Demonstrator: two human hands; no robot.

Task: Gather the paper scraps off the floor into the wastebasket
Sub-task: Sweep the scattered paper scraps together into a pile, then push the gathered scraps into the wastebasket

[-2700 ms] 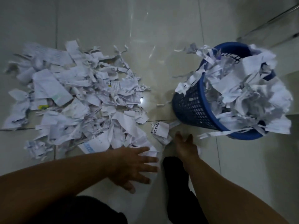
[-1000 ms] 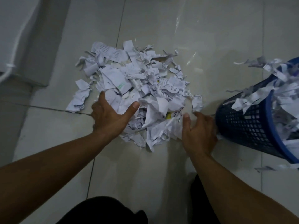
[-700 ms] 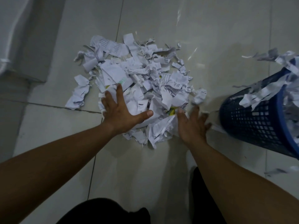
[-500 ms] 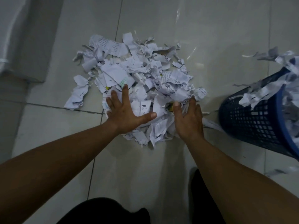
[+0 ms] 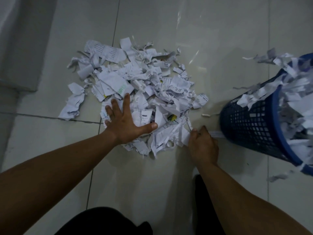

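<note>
A heap of torn white paper scraps [image 5: 135, 85] lies on the pale tiled floor. My left hand [image 5: 124, 123] rests flat on the heap's near left part, fingers spread and thumb out to the right. My right hand [image 5: 202, 146] sits at the heap's near right corner, fingers curled down on a paper strip [image 5: 215, 134] that runs toward the basket. The blue mesh wastebasket [image 5: 254, 126] stands at the right edge, overflowing with paper strips and scraps.
A grey wall base or ledge [image 5: 22, 48] runs along the left. Stray strips lie by the basket: one at the back [image 5: 250, 57], one at the front [image 5: 277, 177]. My dark-clothed knees [image 5: 108, 223] are at the bottom edge.
My left hand has slid up onto the heap and flattened. My right hand has drawn back from the heap's edge toward me and to the right, down onto the strip beside the basket.
</note>
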